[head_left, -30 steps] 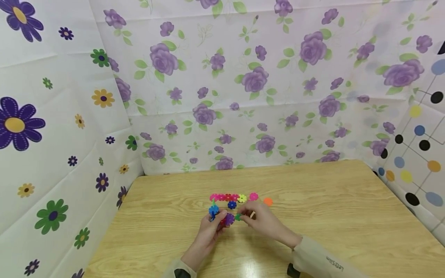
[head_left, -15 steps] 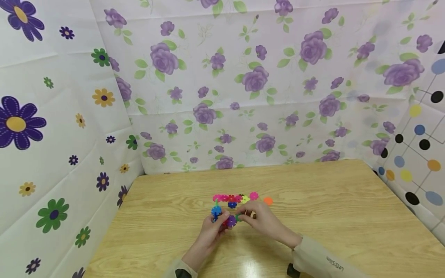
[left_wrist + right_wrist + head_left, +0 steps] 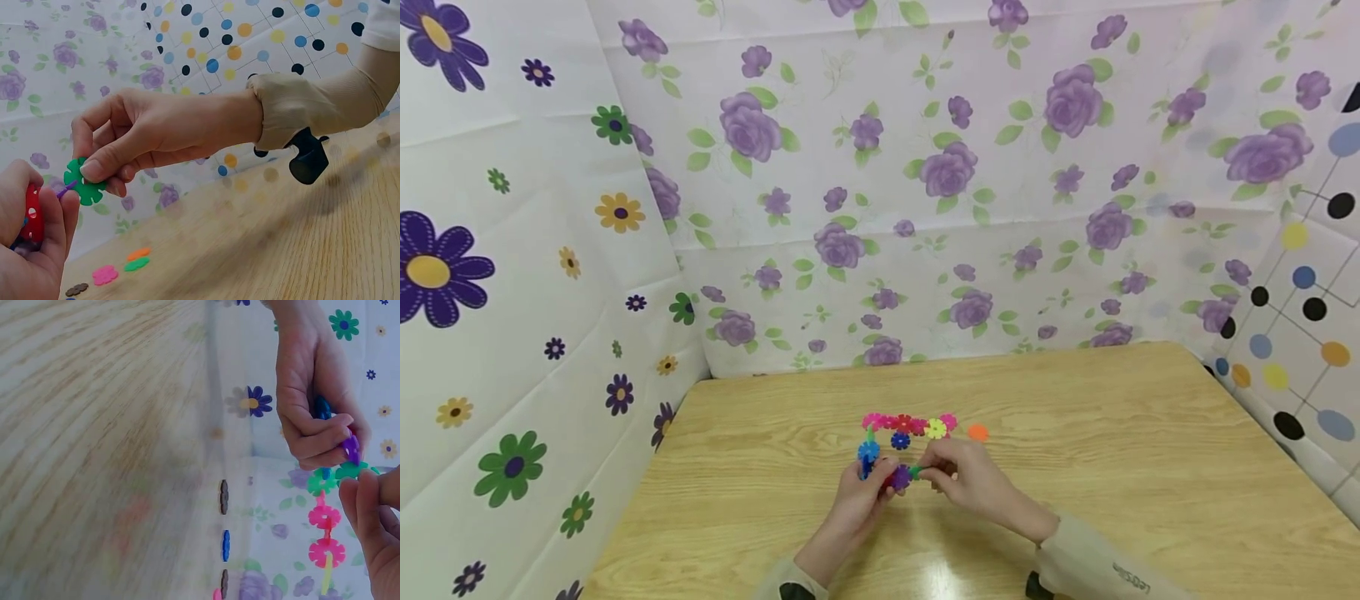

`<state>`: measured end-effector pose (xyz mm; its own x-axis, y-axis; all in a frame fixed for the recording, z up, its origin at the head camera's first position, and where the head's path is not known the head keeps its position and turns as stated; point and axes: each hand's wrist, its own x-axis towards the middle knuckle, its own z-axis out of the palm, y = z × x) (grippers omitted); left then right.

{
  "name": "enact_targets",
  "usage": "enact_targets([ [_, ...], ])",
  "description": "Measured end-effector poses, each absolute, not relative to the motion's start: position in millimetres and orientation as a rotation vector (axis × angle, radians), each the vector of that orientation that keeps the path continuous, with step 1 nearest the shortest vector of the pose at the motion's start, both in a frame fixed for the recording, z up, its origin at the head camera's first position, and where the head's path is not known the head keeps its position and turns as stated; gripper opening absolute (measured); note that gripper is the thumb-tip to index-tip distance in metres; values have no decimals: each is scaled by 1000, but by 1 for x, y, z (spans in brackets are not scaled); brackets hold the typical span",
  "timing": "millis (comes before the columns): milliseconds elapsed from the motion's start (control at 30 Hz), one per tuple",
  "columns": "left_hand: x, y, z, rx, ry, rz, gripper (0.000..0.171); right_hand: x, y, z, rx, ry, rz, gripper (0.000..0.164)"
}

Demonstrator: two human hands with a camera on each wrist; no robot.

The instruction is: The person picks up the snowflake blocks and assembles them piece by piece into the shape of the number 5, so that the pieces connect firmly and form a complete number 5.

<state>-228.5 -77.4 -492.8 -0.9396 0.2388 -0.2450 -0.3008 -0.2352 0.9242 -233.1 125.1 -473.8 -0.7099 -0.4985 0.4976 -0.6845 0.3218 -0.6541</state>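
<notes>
My left hand (image 3: 857, 500) grips one end of a chain of interlocking plastic snowflake discs. A red disc (image 3: 34, 215) lies among its fingers, and a purple disc (image 3: 351, 449) juts out past the fingertips. Between thumb and fingers, my right hand (image 3: 976, 482) pinches a green disc (image 3: 86, 181) whose edge meets the purple one; how far they are slotted together cannot be made out. From the left hand the chain runs up through a light-blue disc (image 3: 868, 451), then across pink ones (image 3: 324, 517) to a yellow disc (image 3: 936, 428), held off the table.
Loose discs lie on the wooden table (image 3: 760, 467) beyond the hands: dark blue (image 3: 900, 441), orange (image 3: 978, 433), pink (image 3: 105, 275), green (image 3: 137, 264) and brown (image 3: 77, 289). Flower-printed cloth (image 3: 850, 250) walls off the back and left side.
The left hand and the chain have shifted slightly to the right. The right hand keeps its pinch on the green disc, which now looks narrower, as if turned more edge-on.
</notes>
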Motion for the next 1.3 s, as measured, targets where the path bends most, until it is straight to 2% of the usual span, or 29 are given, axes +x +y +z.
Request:
enact_targets([
  [300, -222, -72, -488, 21, 1734, 2188, 25, -230, 130, -470, 1189, -2345, 1226, 18],
  [600, -220, -66, -488, 91, 1739, 2205, 25, -227, 132, -475, 1176, -2269, 1240, 25],
  [1067, -221, -63, -496, 102, 1764, 2147, 25, -223, 136, -483, 1137, -2289, 1286, 24],
  [1300, -227, -63, -497, 126, 1686, 2245, 23, -226, 139, -475, 1113, -2359, 1308, 12],
])
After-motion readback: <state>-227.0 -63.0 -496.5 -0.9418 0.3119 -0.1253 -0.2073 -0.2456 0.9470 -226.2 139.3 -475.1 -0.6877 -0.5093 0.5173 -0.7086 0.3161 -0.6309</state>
